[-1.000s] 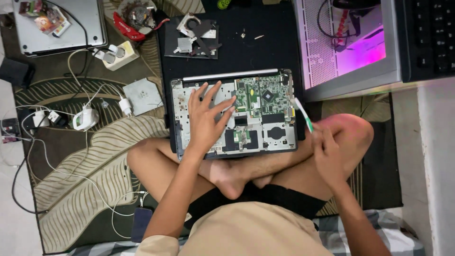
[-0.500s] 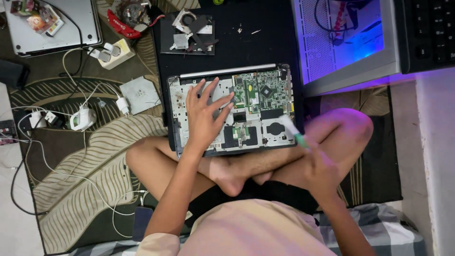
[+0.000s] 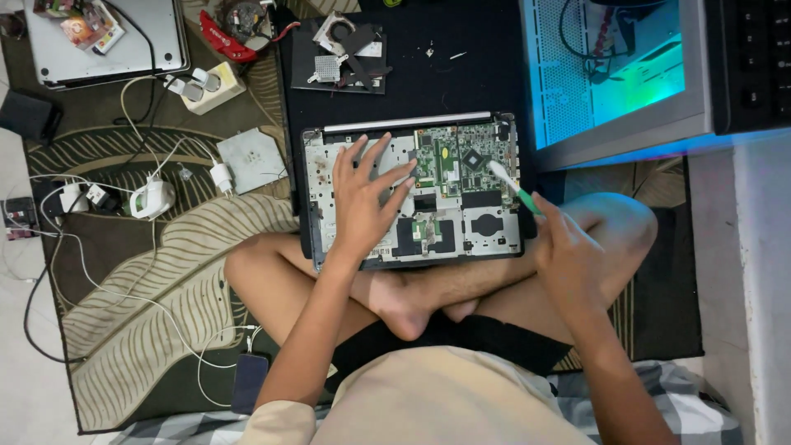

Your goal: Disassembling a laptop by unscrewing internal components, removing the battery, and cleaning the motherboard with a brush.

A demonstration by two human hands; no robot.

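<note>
An opened laptop point(image 3: 416, 191), its bottom cover off and the green circuit board exposed, rests across our crossed legs and on the black mat point(image 3: 428, 82) on the floor, at the centre of the view. Our left hand point(image 3: 362, 202) lies flat on the bare metal at the 9 o'clock side of the machine, fingers point(image 3: 394, 175) spread and no grip taken on anything, the fingertips reaching the edge of the board. Our right hand point(image 3: 568, 251), at 3 o'clock and just off the laptop's edge, has its grip closed around a brush with a green handle point(image 3: 512, 186), whose pale head is over the board near the dark chip. At 12 o'clock on the mat lies a removed part with a small heatsink point(image 3: 342, 53). At 1 o'clock stands an open computer case point(image 3: 614, 74) glowing blue-green inside. Toward 10 o'clock, on the leaf-patterned rug point(image 3: 148, 280), sit a white power strip point(image 3: 206, 86), a square grey plate point(image 3: 251, 159) and a tangle of white chargers and cables point(image 3: 148, 198); a closed silver laptop point(image 3: 107, 41) lies at 11 o'clock. A dark phone point(image 3: 249, 382) lies on the rug at 7 o'clock beside our left elbow.
</note>
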